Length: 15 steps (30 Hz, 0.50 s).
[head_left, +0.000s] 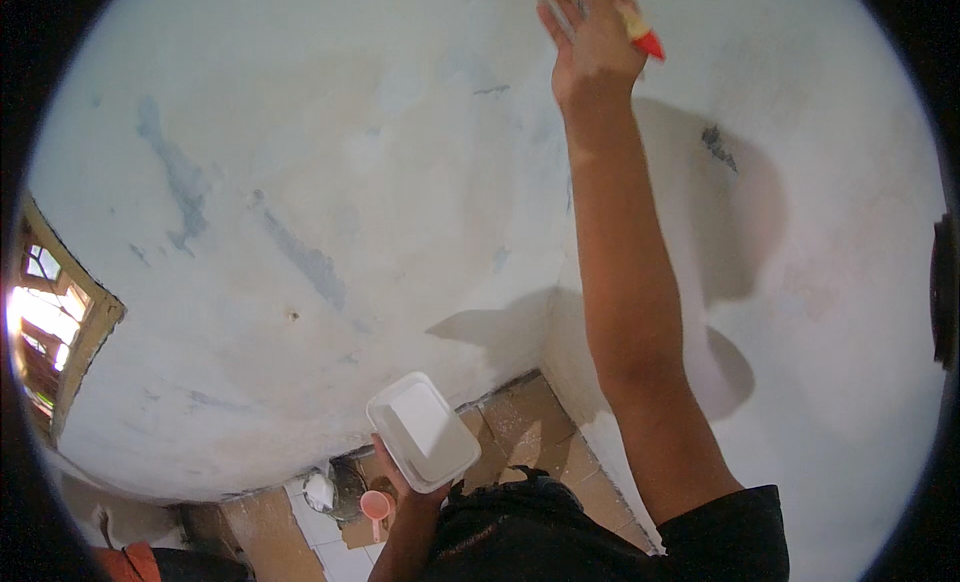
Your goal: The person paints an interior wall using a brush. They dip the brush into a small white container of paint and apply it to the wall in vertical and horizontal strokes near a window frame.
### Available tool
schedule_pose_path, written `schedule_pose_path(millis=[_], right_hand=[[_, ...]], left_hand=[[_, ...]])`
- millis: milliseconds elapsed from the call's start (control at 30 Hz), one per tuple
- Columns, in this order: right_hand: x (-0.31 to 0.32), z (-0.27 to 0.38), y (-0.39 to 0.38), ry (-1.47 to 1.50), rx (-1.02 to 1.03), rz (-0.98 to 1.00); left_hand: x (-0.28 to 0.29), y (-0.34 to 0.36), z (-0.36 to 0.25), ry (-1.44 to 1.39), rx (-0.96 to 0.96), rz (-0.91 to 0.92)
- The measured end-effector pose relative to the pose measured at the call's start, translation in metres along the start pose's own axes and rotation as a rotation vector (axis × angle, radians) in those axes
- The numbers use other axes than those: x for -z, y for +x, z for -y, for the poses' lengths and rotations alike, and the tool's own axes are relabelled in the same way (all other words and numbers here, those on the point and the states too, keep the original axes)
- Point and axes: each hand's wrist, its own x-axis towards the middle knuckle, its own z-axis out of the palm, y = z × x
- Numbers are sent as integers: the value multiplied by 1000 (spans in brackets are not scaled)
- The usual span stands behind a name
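High at the top edge, my right hand (600,62) is closed around a paintbrush with a pale yellow handle and a red end (650,45). The brush is partly cut off by the picture's upper edge, so I cannot tell whether its bristles touch the wall. My right arm stretches up in front of the corner of a patchy white wall (400,202). Low in the middle, my left hand (418,494) grips a white rectangular plastic tub (447,465) from beneath and its left side. The inside of the tub looks white.
A pink dipper (376,504) and a white plastic bag (319,492) are on the tiled floor (530,422) beyond my left arm. At far left is a wood-framed window (95,332). An orange and black item (130,562) shows at lower left, a dark object (943,292) at the right edge.
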Motion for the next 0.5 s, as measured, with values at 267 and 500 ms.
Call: schedule_pose_path(millis=[267, 500], right_hand=[[250, -87, -241, -57, -463, -575], [176, -90, -212, -509, -563, -545]], left_hand=[[7, 2, 5, 12, -41, 16], [14, -2, -8, -57, 31, -92]])
